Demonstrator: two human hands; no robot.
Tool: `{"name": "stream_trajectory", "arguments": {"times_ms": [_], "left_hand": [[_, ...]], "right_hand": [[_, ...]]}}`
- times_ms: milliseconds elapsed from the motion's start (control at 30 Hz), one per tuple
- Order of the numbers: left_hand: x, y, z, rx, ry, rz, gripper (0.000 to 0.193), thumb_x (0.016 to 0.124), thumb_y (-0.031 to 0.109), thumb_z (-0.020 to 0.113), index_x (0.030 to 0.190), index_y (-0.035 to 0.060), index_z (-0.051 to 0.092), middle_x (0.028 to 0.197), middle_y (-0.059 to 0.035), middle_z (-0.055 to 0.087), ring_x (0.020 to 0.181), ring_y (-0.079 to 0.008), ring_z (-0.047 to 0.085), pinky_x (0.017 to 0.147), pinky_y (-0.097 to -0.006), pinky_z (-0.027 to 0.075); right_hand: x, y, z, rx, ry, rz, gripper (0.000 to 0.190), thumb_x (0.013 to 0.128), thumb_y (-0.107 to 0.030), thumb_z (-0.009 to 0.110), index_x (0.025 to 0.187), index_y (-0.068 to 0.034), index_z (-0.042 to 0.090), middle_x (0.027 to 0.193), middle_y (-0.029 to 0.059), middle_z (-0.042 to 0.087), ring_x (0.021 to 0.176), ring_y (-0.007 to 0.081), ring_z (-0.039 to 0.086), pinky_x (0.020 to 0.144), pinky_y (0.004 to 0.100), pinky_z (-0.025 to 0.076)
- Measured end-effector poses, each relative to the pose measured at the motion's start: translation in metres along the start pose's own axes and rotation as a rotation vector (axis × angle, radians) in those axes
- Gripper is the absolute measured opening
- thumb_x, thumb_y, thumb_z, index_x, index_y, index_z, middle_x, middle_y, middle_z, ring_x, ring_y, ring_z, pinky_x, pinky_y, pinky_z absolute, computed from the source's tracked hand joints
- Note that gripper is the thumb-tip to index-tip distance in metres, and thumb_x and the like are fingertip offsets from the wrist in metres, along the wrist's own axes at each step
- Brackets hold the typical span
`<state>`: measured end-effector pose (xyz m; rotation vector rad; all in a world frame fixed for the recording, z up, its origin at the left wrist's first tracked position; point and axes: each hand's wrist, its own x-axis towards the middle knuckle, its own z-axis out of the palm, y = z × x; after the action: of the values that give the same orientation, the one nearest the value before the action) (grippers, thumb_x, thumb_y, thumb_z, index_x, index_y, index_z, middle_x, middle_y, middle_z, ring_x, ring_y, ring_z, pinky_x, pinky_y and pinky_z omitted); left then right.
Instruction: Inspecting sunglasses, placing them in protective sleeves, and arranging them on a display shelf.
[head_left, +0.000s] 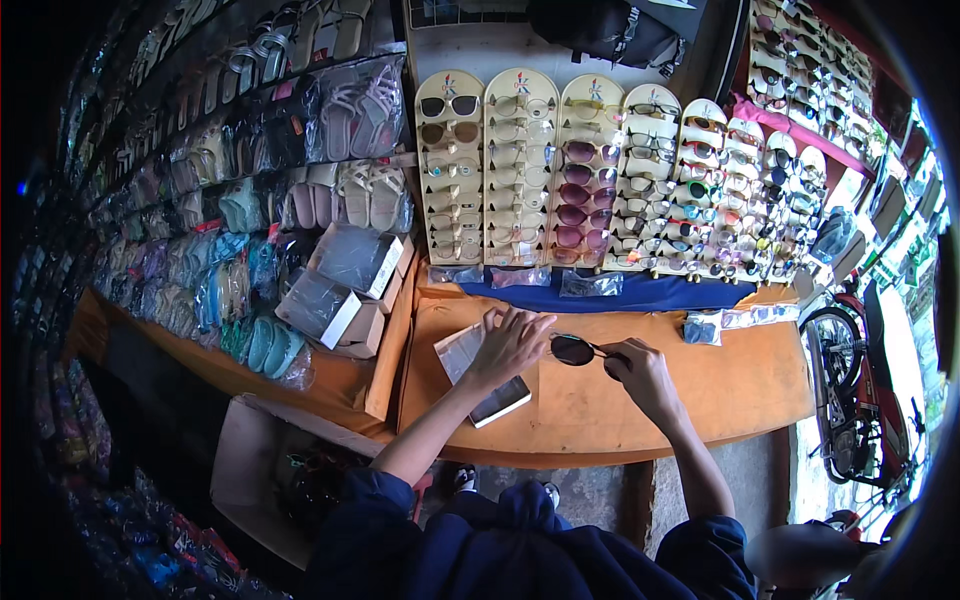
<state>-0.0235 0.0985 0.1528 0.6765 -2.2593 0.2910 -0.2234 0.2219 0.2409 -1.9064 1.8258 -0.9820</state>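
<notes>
My right hand (639, 371) grips a pair of dark round-lensed sunglasses (573, 350) above the orange-covered counter (622, 420). One lens faces up to the left of the fingers; the hand covers part of the rest. Just left of that lens is my left hand (511, 346), its fingers bent and partly spread. Whether something thin sits between those fingertips is too small to tell. Below my left hand and wrist lies a shallow box with a clear top (461, 352), set at a slant and partly hidden by the arm.
Upright display boards of eyeglasses (520, 259) line the counter's back, over blue cloth (660, 301). Small clear packets (702, 328) lie at right. Stacked boxes (360, 259) and wrapped sandals (270, 349) stand left, behind a raised edge (391, 360). A motorcycle (874, 397) is outside.
</notes>
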Motion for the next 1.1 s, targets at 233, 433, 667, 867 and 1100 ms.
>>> {"name": "stream_trajectory", "arguments": {"times_ms": [233,433,667,867,1100], "left_hand": [[-0.001,0.013,0.000,0.005,-0.066,0.062,0.065,0.069,0.024,0.070,0.125,0.0132,0.040,0.102,-0.0029,0.047,0.097,-0.0184,0.046,0.083,-0.0421,0.028],[0.000,0.021,-0.006,-0.322,-0.141,0.020,0.067,0.070,0.047,0.070,0.121,0.0124,0.044,0.100,-0.0046,0.053,0.098,-0.0203,0.051,0.092,-0.0452,0.025],[0.006,0.007,0.004,-0.679,-0.442,-0.040,0.032,0.079,0.024,0.067,0.106,0.0095,0.059,0.094,-0.0066,0.065,0.086,-0.0228,0.063,0.080,-0.0360,0.046],[-0.003,0.000,0.018,-0.803,-0.374,-0.190,0.028,0.078,0.019,0.067,0.102,0.0056,0.061,0.086,-0.0113,0.066,0.077,-0.0259,0.064,0.068,-0.0326,0.050],[0.010,0.008,0.019,-0.864,-0.397,-0.261,0.028,0.079,0.018,0.067,0.102,0.0037,0.061,0.088,-0.0124,0.066,0.079,-0.0259,0.064,0.069,-0.0326,0.050]], "right_hand": [[-0.001,-0.004,0.010,-0.033,-0.027,-0.033,0.018,0.079,-0.008,0.058,0.095,0.000,0.064,0.083,0.0149,0.061,0.079,0.0310,0.059,0.071,0.0375,0.047],[-0.006,0.004,0.014,-0.102,-0.030,-0.022,0.018,0.079,-0.010,0.060,0.095,-0.003,0.059,0.084,0.0128,0.062,0.078,0.0312,0.059,0.072,0.0382,0.047],[-0.006,0.017,0.010,-0.254,-0.049,-0.130,0.021,0.078,-0.014,0.063,0.095,-0.005,0.055,0.086,0.0103,0.063,0.080,0.0299,0.061,0.071,0.0384,0.048],[-0.005,0.043,-0.004,-0.025,0.098,-0.063,0.022,0.076,-0.008,0.065,0.097,-0.003,0.059,0.086,0.0116,0.063,0.078,0.0246,0.062,0.070,0.0339,0.050],[0.001,0.043,-0.007,0.009,0.185,-0.041,0.014,0.078,-0.004,0.063,0.092,0.000,0.062,0.083,0.0131,0.064,0.074,0.0223,0.064,0.067,0.0315,0.050]]}}
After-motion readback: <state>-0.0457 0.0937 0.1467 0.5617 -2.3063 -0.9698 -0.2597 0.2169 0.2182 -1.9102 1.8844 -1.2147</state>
